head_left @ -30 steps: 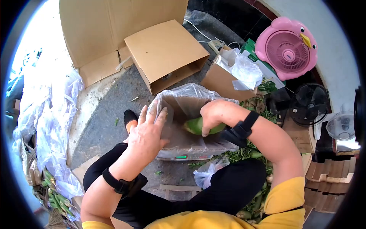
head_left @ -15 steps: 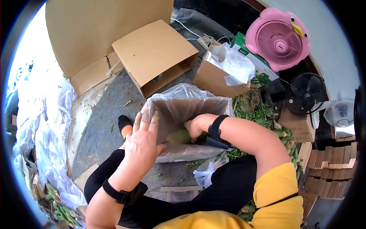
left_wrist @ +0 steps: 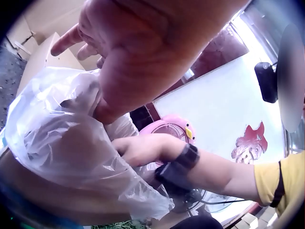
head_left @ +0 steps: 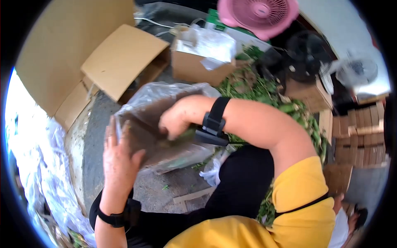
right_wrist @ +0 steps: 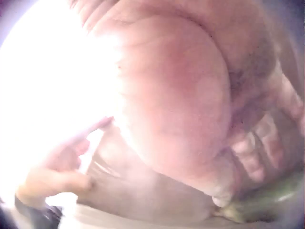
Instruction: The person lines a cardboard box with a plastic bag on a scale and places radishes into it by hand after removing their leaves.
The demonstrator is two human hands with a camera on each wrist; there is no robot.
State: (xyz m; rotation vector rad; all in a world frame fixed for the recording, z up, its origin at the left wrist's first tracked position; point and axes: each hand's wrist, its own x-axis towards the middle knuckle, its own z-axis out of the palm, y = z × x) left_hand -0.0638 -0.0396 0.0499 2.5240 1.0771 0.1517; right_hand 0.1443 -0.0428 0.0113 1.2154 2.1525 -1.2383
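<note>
A cardboard box (head_left: 144,109) lined with a clear plastic bag (head_left: 165,89) stands before the person's knees. Inside it, a long, smooth green vegetable (right_wrist: 262,202) with a tapered end lies below my right hand (head_left: 178,118). In the right wrist view, the loosely bent fingers (right_wrist: 250,164) hang over the vegetable, with the thumb tip close to its end. My left hand (head_left: 120,159) is at the box's left rim, fingers extended and thumb apart, against the plastic. The left wrist view shows the bag's edge (left_wrist: 57,109) bunched under that hand.
A pile of leafy greens (head_left: 248,87) lies right of the box. Behind stand an open carton (head_left: 124,58) and a smaller box (head_left: 198,66) holding white plastic. A pink fan (head_left: 260,16) and a black fan (head_left: 306,53) are farther back. Plastic sheeting (head_left: 41,165) covers the left side.
The right hand has carried the green vegetable leftward and down into the box, and its fingers have loosened. The left hand stays at the left rim. The head view has swung right.
</note>
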